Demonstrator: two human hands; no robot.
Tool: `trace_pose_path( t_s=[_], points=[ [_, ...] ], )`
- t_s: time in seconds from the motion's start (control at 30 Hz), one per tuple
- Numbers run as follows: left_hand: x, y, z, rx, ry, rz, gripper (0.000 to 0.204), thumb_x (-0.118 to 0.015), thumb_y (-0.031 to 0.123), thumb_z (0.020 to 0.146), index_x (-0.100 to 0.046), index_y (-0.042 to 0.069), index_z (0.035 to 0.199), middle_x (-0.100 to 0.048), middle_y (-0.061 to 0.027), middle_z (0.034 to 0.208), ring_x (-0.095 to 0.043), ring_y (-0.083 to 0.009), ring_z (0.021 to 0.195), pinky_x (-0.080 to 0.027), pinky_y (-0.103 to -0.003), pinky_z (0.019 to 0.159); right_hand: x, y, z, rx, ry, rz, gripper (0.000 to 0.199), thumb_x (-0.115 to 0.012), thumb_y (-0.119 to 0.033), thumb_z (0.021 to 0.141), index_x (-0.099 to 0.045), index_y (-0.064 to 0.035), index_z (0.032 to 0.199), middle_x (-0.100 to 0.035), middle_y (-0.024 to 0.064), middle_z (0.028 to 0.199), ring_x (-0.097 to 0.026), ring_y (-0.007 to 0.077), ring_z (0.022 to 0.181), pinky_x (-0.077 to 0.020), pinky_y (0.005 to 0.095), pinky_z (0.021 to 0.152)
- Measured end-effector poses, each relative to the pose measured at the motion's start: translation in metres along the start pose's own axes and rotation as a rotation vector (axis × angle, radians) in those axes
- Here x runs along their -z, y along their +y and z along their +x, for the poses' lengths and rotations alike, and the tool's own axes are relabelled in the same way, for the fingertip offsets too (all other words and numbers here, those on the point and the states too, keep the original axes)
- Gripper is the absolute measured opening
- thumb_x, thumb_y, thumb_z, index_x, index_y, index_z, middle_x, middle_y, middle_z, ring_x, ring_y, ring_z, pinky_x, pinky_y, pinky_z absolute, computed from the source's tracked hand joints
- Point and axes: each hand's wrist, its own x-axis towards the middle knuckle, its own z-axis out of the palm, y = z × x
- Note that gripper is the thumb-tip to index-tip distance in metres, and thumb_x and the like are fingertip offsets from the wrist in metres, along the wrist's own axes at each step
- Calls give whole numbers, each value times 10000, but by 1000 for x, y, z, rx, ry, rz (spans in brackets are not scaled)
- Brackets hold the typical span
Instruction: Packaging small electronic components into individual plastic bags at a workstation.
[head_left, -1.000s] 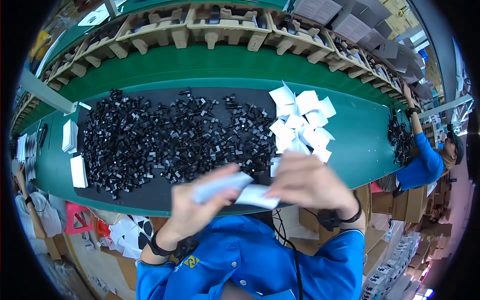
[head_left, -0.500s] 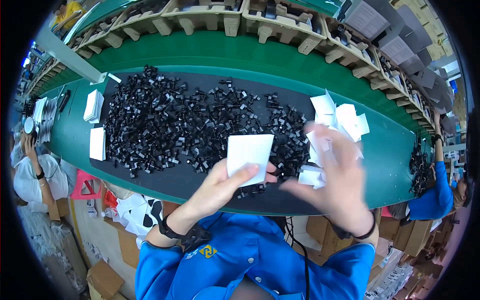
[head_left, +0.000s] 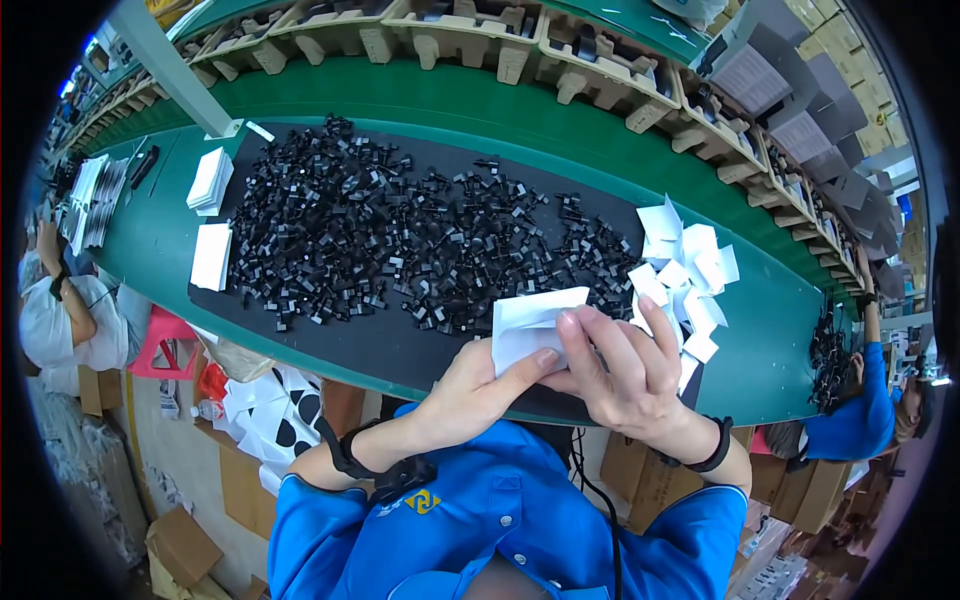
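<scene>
My left hand [head_left: 462, 398] grips a small stack of white paper sheets [head_left: 522, 325], with the thumb lying across its front. At the stack's right edge my right hand [head_left: 625, 378] has its fingertips closed on the paper, and the top sheet looks lifted from the rest. Beyond my hands, a wide heap of small black plastic parts [head_left: 340, 225] covers a dark mat [head_left: 330, 350]. Loose folded white sheets [head_left: 705, 265] lie in a pile just past my right hand.
Two neat white paper stacks [head_left: 210, 258] stand at the mat's left end. Moulded brown trays [head_left: 460, 35] line the far side of the green table [head_left: 770, 350]. A metal post [head_left: 175, 65] rises at the back left. Co-workers sit at both ends, near black cables [head_left: 830, 360] on the right.
My right hand has come left from the loose sheets to the stack and closed on its edge. The stack has moved slightly right and nearer, and its top sheet now stands away.
</scene>
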Motion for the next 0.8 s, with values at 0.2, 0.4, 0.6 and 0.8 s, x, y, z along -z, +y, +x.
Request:
trace_pose_path(
  t_s=[0.2,0.4,0.6,0.8],
  points=[
    [-5,-5,-7,-109,24,-86,308,-456,116,976,-506,-41,1237,-598,-102,1148,-570,-150,1044,-459,-280,897,15,1,2,72,5,43,357,-678,-342,787,-680,-114,1062,-555,18,1060,-484,139,839,-474,334,801],
    [1,0,-13,-18,-15,266,319,-538,86,916,-535,-31,1212,-630,-120,1099,-604,-163,1006,-487,-302,861,33,14,19,-12,-16,339,306,-739,-290,739,-710,-90,969,-597,8,912,-506,117,669,-452,247,575],
    [19,-6,-17,6,-91,263,454,-668,87,814,-524,-17,1232,-645,-100,1048,-615,-150,960,-501,-302,812,39,29,18,52,-319,918,253,-729,-192,727,-688,-65,942,-609,21,796,-517,139,493,-402,282,412],
    [31,-5,-10,212,-296,189,546,-757,122,748,-536,8,1234,-645,-71,1054,-607,-118,913,-494,-263,785,32,23,38,-165,-794,1085,190,-665,-104,756,-618,-45,931,-604,67,788,-573,241,537,-441,346,438]
  ],
)
